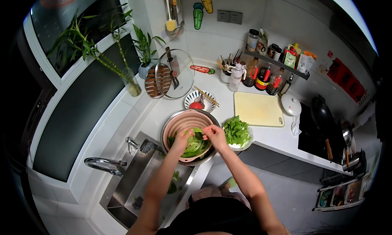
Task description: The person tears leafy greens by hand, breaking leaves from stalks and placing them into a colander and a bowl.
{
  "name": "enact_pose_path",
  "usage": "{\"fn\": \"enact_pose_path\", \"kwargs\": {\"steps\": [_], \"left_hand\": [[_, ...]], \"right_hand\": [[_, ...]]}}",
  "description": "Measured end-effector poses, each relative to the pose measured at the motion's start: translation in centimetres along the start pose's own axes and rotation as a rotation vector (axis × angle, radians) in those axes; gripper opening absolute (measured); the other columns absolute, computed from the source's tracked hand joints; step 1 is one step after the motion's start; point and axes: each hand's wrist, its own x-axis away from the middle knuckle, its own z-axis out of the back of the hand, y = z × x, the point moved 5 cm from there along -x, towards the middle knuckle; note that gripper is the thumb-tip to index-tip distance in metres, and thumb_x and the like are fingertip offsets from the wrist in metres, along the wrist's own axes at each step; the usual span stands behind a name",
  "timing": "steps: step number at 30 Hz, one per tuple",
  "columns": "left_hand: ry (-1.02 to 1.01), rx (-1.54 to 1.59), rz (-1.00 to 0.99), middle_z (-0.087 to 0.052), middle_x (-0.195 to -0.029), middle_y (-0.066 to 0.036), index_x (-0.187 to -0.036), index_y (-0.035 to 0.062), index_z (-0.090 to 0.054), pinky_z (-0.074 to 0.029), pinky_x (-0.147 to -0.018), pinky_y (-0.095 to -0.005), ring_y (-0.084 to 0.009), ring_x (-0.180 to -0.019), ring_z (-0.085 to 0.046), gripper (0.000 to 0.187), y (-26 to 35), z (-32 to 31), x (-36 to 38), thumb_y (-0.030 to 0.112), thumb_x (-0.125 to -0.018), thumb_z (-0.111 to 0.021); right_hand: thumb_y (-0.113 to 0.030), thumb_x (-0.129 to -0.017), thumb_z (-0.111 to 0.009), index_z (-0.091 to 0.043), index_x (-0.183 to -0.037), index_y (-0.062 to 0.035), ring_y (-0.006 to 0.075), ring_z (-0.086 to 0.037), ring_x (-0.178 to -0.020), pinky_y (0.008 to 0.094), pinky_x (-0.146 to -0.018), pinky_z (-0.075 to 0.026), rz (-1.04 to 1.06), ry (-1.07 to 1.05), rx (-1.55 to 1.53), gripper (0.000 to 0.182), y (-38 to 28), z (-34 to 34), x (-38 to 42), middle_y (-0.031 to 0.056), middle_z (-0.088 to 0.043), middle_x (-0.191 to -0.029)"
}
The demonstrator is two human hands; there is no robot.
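Observation:
Over a pink colander (173,127) set in a steel bowl (217,120), both my hands work at long green vegetable leaves. My left hand (182,141) is closed on a green leaf (197,130) at the colander's left side. The fingers of my right hand (214,134) pinch the other end of that leaf. More leafy greens (197,147) lie below in the colander. Just right of my right hand, a white bowl (246,144) holds torn green leaves (236,130). Behind the colander, a patterned plate (190,98) carries a tomato (196,106) and chopsticks (207,96).
A steel sink (134,186) with a faucet (104,163) and scraps of greens is at left. A cutting board (258,108) lies to the right, before bottles (251,72). A wok (322,112) sits on the stove. A glass lid (181,74) leans at the back.

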Motion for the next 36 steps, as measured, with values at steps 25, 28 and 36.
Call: {"fn": "enact_pose_path", "kwargs": {"steps": [25, 28, 36], "left_hand": [[0.097, -0.417, -0.058, -0.059, -0.078, -0.002, -0.093, 0.0039, -0.061, -0.045, -0.059, -0.0241, -0.0085, -0.071, -0.054, 0.018, 4.4, 2.8, -0.3, 0.02, -0.093, -0.053], [-0.159, -0.627, -0.086, -0.059, -0.08, -0.002, -0.095, 0.0025, -0.061, -0.045, -0.067, -0.0254, -0.0084, -0.074, -0.053, 0.019, 3.4, 0.9, -0.3, 0.019, -0.093, -0.053], [-0.041, -0.136, -0.03, -0.055, -0.075, 0.001, -0.09, 0.0024, -0.061, -0.037, -0.056, -0.0191, -0.0044, -0.066, -0.047, 0.015, 0.4, -2.3, 0.2, 0.016, -0.092, -0.056]], "right_hand": [[-0.007, -0.09, -0.058, -0.059, -0.089, -0.0001, 0.009, -0.057, -0.064, 0.0225, -0.061, -0.049, -0.023, -0.03, 0.022, 0.007, 1.5, -0.1, 1.7, 0.0022, -0.059, -0.073], [-0.007, -0.09, -0.058, -0.059, -0.09, -0.0004, 0.0089, -0.056, -0.064, 0.0225, -0.061, -0.048, 0.055, -0.099, 0.253, 0.007, 0.8, -0.2, 1.7, 0.0016, -0.059, -0.073], [-0.005, -0.09, -0.057, -0.056, -0.091, -0.0019, 0.0078, -0.052, -0.067, 0.0194, -0.063, -0.045, -0.116, 0.069, -0.311, 0.004, 3.5, -0.6, 1.9, 0.0007, -0.056, -0.077]]}}
